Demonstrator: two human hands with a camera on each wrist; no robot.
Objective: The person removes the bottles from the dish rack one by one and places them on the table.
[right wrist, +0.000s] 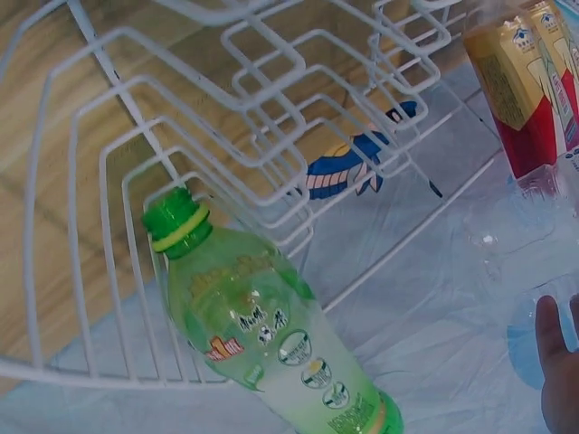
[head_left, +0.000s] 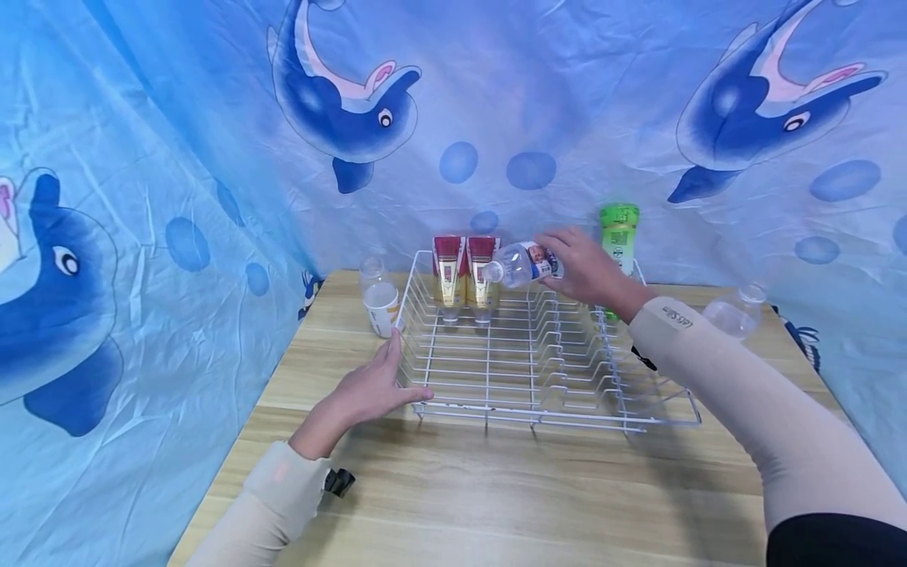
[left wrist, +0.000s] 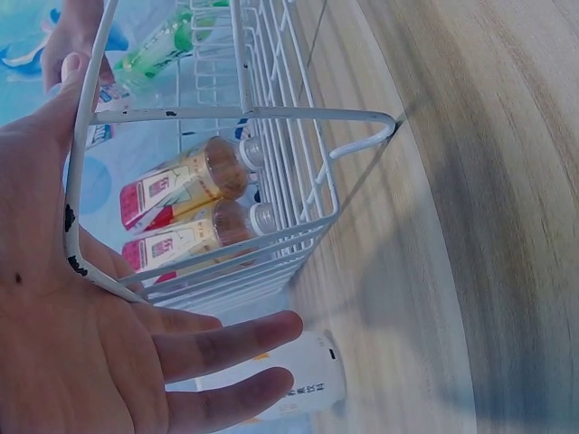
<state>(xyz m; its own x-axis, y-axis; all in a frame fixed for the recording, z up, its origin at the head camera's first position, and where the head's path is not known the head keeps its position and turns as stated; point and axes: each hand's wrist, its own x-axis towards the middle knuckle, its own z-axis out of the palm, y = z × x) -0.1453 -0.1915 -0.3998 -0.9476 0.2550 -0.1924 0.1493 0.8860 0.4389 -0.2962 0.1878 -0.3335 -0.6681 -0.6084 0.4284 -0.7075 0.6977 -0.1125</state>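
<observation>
My right hand point(head_left: 584, 268) grips a clear plastic bottle point(head_left: 517, 265) by its labelled end, above the back of a white wire dish rack point(head_left: 531, 413). The bottle is tilted, with its neck pointing left. At the rack's front left corner my left hand point(head_left: 364, 387) rests against the wires, fingers extended and thumb along the front. Two red-and-yellow drink bottles point(head_left: 449, 272) point(head_left: 483, 274) stand upside down in the rack's back left, caps at the bottom. A green bottle point(right wrist: 271, 325) leans cap-down at the back right of the rack.
Left of the rack, a clear bottle with a white label point(head_left: 381, 305) stands on the wooden table point(head_left: 453, 496). Another clear bottle point(head_left: 737, 311) is at the table's right, behind the right forearm. A blue dolphin-print cloth point(head_left: 496, 94) hangs behind and at the sides.
</observation>
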